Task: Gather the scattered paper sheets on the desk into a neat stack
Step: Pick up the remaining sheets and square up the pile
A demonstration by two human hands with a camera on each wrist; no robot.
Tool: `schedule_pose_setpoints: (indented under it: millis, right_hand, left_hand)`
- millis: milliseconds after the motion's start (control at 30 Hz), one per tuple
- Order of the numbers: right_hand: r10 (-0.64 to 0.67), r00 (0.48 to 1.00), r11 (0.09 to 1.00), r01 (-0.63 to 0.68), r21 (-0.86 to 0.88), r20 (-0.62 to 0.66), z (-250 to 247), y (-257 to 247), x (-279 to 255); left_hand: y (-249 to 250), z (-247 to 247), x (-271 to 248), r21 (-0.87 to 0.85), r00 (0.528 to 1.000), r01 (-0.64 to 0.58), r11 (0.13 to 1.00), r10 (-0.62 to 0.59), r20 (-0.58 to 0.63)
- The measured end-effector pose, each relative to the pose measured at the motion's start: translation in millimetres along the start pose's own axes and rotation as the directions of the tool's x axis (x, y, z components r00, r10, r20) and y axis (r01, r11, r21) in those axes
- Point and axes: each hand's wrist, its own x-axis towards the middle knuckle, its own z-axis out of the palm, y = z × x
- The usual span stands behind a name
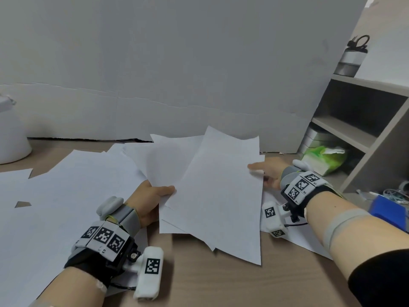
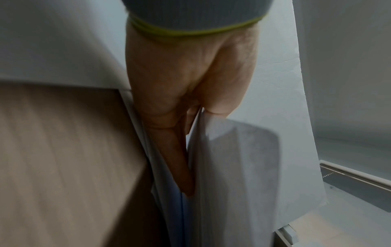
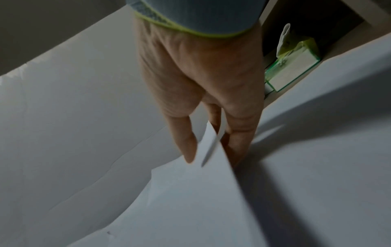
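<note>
Loose bundle of plain white paper sheets (image 1: 212, 191) — several, unaligned, edges fanned and corners offset, the top sheet bowed upward along its length; held tilted above the centre of the wood-grain surface (image 1: 232, 282), its near corner low over the bare wood. More white sheets lying flat (image 1: 77, 185) cover the left half of the surface, overlapping at odd angles; another sheet lies under the right forearm.

Left hand (image 1: 147, 203): grips the bundle's left edge, thumb on top, fingers (image 2: 180, 158) underneath between the layers — a pinch, not a fist.

Right hand (image 1: 271, 173): at the bundle's right edge, fingers (image 3: 239, 133) long and nearly straight, thumb above and the rest below the paper, lightly pinching the edge.

Behind: grey cardboard panel (image 1: 177, 63) standing upright. Right: grey open shelf unit (image 1: 363, 134) holding a green tissue pack (image 1: 325, 158); lidded bottle (image 1: 353, 56) on top.
</note>
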Motion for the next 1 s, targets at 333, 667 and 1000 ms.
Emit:
schedule_pose_setpoints:
  millis: [333,667,1000]
  right_hand:
    - [-0.07,0.996,0.998,0.07,-0.011,-0.057,-14.5,8.6,-8.7]
    - [-0.218,0.976,0.975,0.218,-0.044,0.006,-3.4,9.5,-17.5]
    - [-0.176,0.981,0.917,0.136,-0.376,-0.075,24.0,9.4,-9.2]
  left_hand:
    - [2.6,-0.6,-0.8,0.033,0.999,0.012,0.999,-0.011,-0.04]
    - [2.1,7.0,-5.3,0.031,1.0,0.025,0.999,-0.025,0.008]
    - [2.1,3.8,-1.3,0.099,0.994,0.064,0.993,-0.055,-0.09]
